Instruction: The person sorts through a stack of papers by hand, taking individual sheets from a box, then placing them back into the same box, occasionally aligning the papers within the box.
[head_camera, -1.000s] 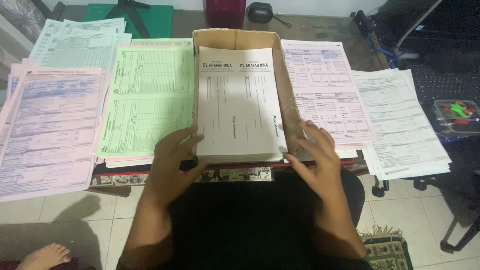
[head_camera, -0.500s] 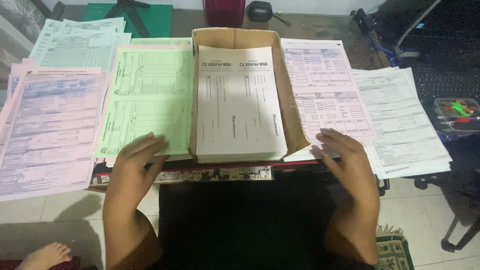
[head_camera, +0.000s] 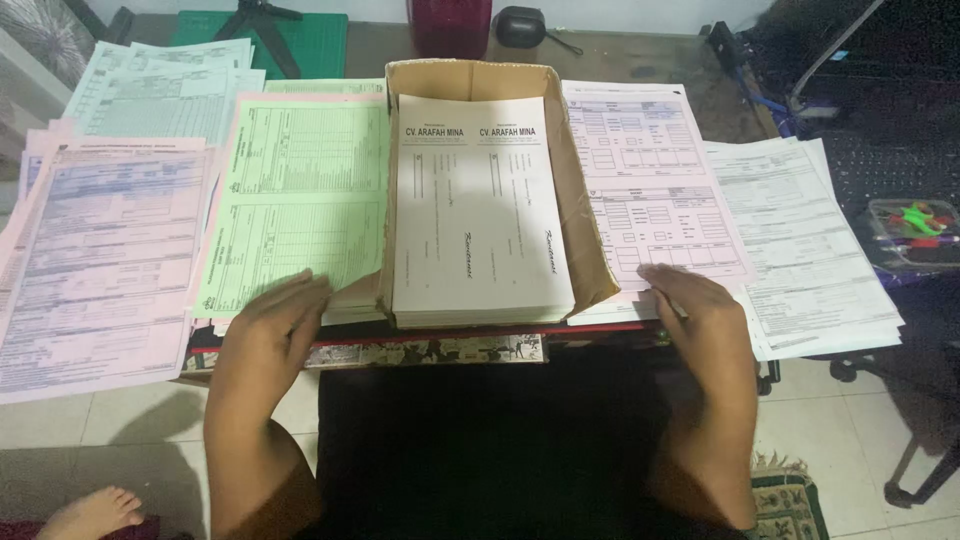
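1. The left hand (head_camera: 268, 335) reaches forward from the lower left, palm down, with its fingers held together and nearly straight. The fingertips rest on the near right corner of the stack of pale green printed forms (head_camera: 300, 205).

2. The right hand (head_camera: 700, 320) reaches in from the lower right, also palm down. Its fingers are slightly spread and lie flat on the near edge of the stack of pale pink printed forms (head_camera: 650, 170). Neither hand is closed on anything.

3. Between the two hands stands the shallow brown cardboard box (head_camera: 470, 78). It holds a thick stack of white printed sheets (head_camera: 478, 210), whose near edge overhangs the box's open front.

4. The green stack lies just beside the box's left wall, and the left fingertips are near that wall. The pink stack lies against the box's right wall, with the right fingertips a little apart from it.

5. Farther left lies a pile of pink and bluish forms (head_camera: 95, 260). Farther right lies a pile of white printed forms (head_camera: 810, 240), which hangs over the table edge.

6. The paper stacks sit edge to edge across the table (head_camera: 640, 50). Bare surface shows only along the far side.
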